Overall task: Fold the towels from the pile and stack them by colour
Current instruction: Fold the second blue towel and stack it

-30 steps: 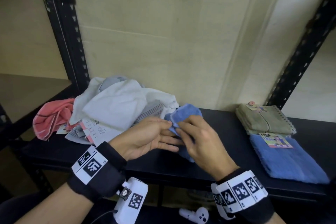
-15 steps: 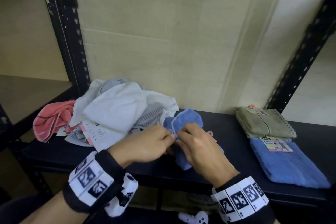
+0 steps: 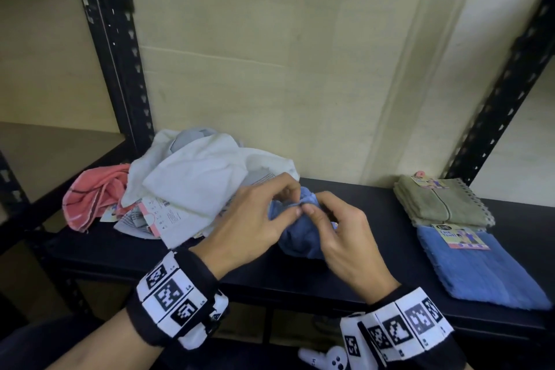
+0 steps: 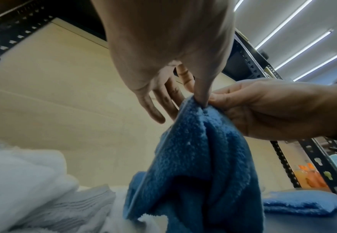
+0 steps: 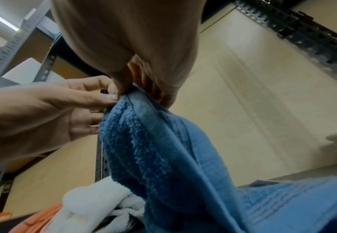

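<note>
Both hands meet over the front middle of the black metal shelf (image 3: pixel 354 198), each pinching the same bunched top edge of a small blue terry towel (image 3: pixel 300 237). The left hand (image 3: pixel 255 219) nips the fabric between thumb and forefinger with its other fingers spread loose, as the left wrist view shows, and the right hand (image 3: pixel 345 234) pinches the hem just beside it, fingertips almost touching those of the left. The blue terry towel hangs crumpled below the two grips, its lower part resting on the shelf just to the right of the loose pile. That pile of unfolded white and grey towels (image 3: pixel 195 183) sits toward the shelf's left end, with a printed paper label (image 3: pixel 163 216) lying against its front and a crumpled pink towel with dark stripes (image 3: pixel 93 198) at its left edge. Well to the right of the held towel lies a folded blue towel (image 3: pixel 480 273) with a colourful card label on its far end, and directly behind it, touching, a folded olive-green towel (image 3: pixel 441 201) near the black perforated upright (image 3: pixel 495 93) of the rack. A pale board wall (image 3: pixel 270 69) closes the back of the shelf. Both wrists wear black bands with black-and-white square markers.
</note>
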